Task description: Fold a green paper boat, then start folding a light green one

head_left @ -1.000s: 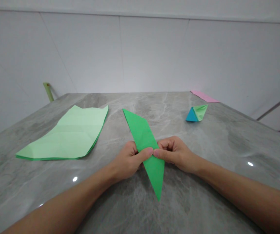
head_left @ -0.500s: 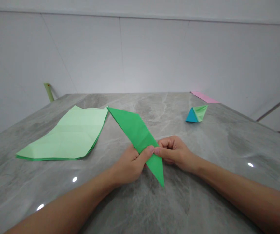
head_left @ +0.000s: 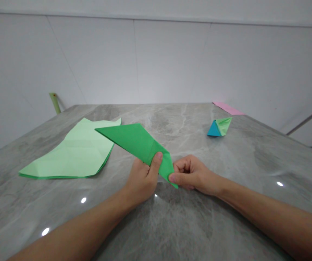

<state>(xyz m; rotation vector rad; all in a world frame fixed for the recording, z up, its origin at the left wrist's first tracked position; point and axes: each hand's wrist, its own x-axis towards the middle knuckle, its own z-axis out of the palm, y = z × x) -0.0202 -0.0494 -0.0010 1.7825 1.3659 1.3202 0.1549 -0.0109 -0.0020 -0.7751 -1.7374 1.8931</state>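
A folded sheet of green paper [head_left: 134, 139] is held up over the table between both hands, its long point reaching to the upper left. My left hand [head_left: 145, 177] is closed on its middle, with the thumb on top and the fingers hidden underneath. With thumb and bent fingers, my right hand [head_left: 190, 172] pinches the paper's lower right end near its short tip. A crease shows just above the left thumb. The fingers behind the paper are partly out of sight.
Pale green sheets [head_left: 74, 148] lie stacked at the left, partly behind the folded paper's point. A small blue and green folded paper piece [head_left: 220, 127] stands at the right. Pink paper [head_left: 229, 108] lies at the far right edge of the grey marbled table [head_left: 156, 232].
The green paper has turned so its long point swings left over the pale stack. My right hand has slid down toward the lower tip, and the left thumb has moved slightly up and left.
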